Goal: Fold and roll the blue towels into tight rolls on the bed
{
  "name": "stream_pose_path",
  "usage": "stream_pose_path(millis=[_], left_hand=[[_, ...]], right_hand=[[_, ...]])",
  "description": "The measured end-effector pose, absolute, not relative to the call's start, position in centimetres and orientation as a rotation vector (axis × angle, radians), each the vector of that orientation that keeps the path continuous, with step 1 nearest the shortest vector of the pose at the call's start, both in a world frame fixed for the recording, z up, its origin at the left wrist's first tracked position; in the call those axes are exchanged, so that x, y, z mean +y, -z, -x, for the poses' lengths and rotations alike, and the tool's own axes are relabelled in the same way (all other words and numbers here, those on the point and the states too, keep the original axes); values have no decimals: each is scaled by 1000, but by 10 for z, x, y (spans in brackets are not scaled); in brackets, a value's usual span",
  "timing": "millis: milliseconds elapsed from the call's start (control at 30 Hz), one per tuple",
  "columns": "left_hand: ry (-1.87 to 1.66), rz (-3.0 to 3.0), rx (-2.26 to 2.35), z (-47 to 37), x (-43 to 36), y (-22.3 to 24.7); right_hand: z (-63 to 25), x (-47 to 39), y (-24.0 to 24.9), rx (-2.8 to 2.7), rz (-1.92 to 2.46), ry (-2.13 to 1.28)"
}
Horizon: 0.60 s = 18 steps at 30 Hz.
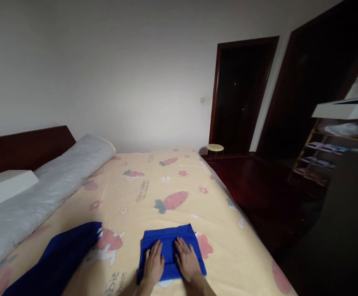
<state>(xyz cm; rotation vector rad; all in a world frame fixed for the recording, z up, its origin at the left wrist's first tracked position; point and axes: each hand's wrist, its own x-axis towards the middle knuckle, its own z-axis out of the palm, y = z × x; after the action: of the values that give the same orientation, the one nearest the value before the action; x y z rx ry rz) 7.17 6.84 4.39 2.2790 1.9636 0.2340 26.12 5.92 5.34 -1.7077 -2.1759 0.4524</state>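
A folded blue cloth (168, 246) lies flat on the bed, on a yellow sheet (142, 226) printed with carrots and rabbits. On the cloth's left part rests my left hand (154, 262), palm down with fingers stretched out. My right hand (187, 259) lies the same way on its right part, fingers spread a little. Neither hand grips anything. Another dark blue cloth (58, 257) is spread at the lower left, apart from both hands, with small white tags at its tip.
A long grey bedding roll (55, 187) and a white box (8, 187) lie by the dark headboard (27, 146). A round stool (215, 147) stands beyond the bed's far right corner. At the right is a shoe rack (314, 160).
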Motion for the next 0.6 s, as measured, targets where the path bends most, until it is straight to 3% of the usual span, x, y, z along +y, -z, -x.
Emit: stream_pose_path(millis=[133,433,600], left_hand=[[-191,-2213,1909,-85,71,-42],[-122,-2159,2374,-46,76,-33],[-218,-2336,1981,-78,83,-34]], right_hand=[[-250,64,-59,-2260,1616,-614],[-297,82,-45,-1998,2128,-339],[-256,80,-51,-2203,1722,-520]])
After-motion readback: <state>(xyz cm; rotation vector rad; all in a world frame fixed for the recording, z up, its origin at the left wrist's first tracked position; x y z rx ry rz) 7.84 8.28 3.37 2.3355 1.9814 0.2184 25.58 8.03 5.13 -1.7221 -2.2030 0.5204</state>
